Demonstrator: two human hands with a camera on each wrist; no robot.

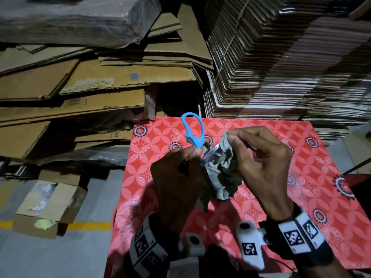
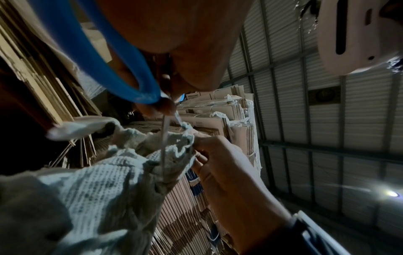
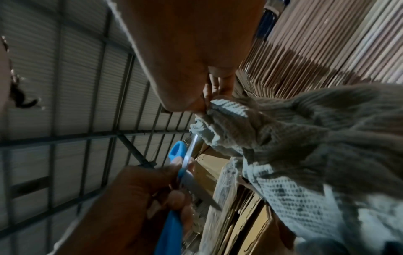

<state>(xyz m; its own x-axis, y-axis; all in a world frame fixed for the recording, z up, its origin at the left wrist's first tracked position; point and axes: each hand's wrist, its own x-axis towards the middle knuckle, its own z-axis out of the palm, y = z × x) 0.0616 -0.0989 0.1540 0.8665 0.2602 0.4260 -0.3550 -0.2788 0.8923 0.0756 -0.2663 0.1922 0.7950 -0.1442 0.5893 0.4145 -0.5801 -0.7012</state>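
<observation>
Your left hand (image 1: 176, 177) is clenched around the blue-handled scissors (image 1: 193, 130). The fingers curl round the lower handle close to the pivot, while the other blue loop stands free above your knuckles. In the right wrist view the two steel blades stand apart, one angled up to the frayed edge of the fabric, the other pointing down and away from it. Whether that upper blade has bitten into the weave, you cannot tell from these views.

Your right hand (image 1: 263, 163) is grasping a grey waffle-weave rag (image 1: 220, 171), pinching its top edge between thumb and forefinger while the other fingers are loosely bent beside it. The rag hangs crumpled between your two hands, just beside the scissors, raised over the table with the red floral cover (image 1: 301, 157). Its lower folds drop toward the cover, but it is not clear whether they touch it. The left wrist view shows one blade lying across the rag's folds right next to your pinching fingertips.

Behind the table, flattened cardboard sheets (image 1: 80, 83) are piled on the left and a tied bundle of folded cartons (image 1: 281, 57) rises on the right. On the floor to the left sits an open cardboard box (image 1: 60, 199), on a yellow floor line (image 1: 88, 225).
</observation>
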